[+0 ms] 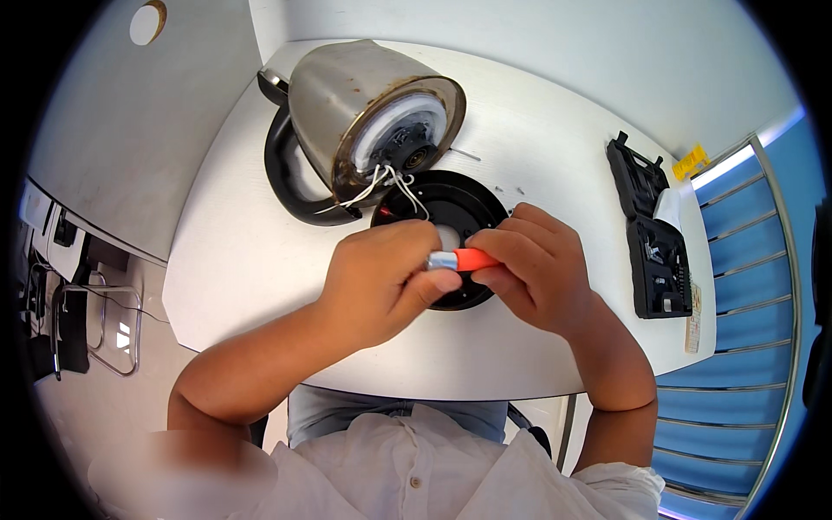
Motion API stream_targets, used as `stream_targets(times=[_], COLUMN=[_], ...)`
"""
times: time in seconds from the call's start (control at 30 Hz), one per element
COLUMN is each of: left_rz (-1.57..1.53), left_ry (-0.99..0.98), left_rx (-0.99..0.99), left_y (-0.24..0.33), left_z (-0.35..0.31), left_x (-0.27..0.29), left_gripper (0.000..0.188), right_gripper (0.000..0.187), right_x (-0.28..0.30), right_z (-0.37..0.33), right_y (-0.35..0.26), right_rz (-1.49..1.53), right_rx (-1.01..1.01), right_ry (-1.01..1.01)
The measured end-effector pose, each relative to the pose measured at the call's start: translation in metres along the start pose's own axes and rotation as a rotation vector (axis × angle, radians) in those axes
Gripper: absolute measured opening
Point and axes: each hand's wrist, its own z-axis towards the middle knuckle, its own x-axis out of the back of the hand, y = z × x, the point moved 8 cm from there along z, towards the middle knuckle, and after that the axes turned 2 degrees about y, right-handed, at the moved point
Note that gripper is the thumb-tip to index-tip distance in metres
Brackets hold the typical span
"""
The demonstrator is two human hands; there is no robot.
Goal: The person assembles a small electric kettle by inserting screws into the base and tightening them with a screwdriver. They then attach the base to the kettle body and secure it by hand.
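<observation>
Between my two hands is a small tube-like thing, silver at one end and orange-red at the other; I cannot make out its exact kind. My left hand point(386, 276) is closed round the silver end point(442, 261). The fingers of my right hand point(536, 269) pinch the orange-red end point(474, 259). Below them lies a round black kettle base point(455, 195), partly hidden by the hands. Behind, a steel electric kettle point(347, 91) rests on its side, its underside facing me. White wires point(394, 179) hang from its exposed bottom down toward the black base.
A black tool case point(641, 260) lies unfolded at the right of the white table point(260, 295). Near the kettle are a thin metal rod point(465, 154) and tiny bits. A yellow packet point(691, 162) sits at the far right, by a metal railing point(790, 286).
</observation>
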Motion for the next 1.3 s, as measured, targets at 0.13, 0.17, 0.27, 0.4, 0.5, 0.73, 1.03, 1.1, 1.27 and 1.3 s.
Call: stream_targets(times=[0.13,0.17,0.27,0.4,0.5,0.73,1.03,1.1,1.27,1.3], left_rz=[0.08,0.088,0.109,0.11,0.106,0.124,0.128,0.137,0.146,0.137], left_ry=[-0.002,0.001,0.032,0.046,0.057,0.061,0.028,0.02,0.026,0.037], left_rx=[-0.119,-0.137,-0.17,-0.139,-0.119,-0.086,-0.069,-0.067,-0.088,-0.105], left_y=[0.013,0.014,0.015,0.015,0.016,0.014,0.015,0.016,0.02,0.021], left_z=[0.0,-0.001,-0.004,-0.006,-0.006,-0.004,-0.004,-0.003,-0.002,-0.002], left_x=[0.001,0.001,0.001,0.003,0.004,0.005,0.003,0.003,0.005,0.005], left_gripper=[0.04,0.04,0.042,0.041,0.042,0.041,0.035,0.034,0.033,0.033], right_gripper=[0.023,0.023,0.025,0.024,0.023,0.029,0.035,0.035,0.035,0.035], right_x=[-0.011,-0.014,-0.02,-0.022,-0.024,-0.026,-0.027,-0.027,-0.027,-0.027], right_z=[-0.004,-0.004,-0.005,-0.003,-0.005,-0.006,-0.006,-0.006,-0.005,-0.005], right_y=[0.011,0.012,0.014,0.012,0.012,0.009,0.008,0.008,0.008,0.008], right_rz=[0.201,0.225,0.243,0.249,0.253,0.259,0.322,0.338,0.379,0.382], right_rx=[0.001,0.0,0.001,0.018,0.003,-0.034,-0.056,-0.059,-0.073,-0.07], right_ry=[-0.048,-0.067,-0.081,-0.039,-0.04,-0.05,-0.059,-0.062,-0.072,-0.072])
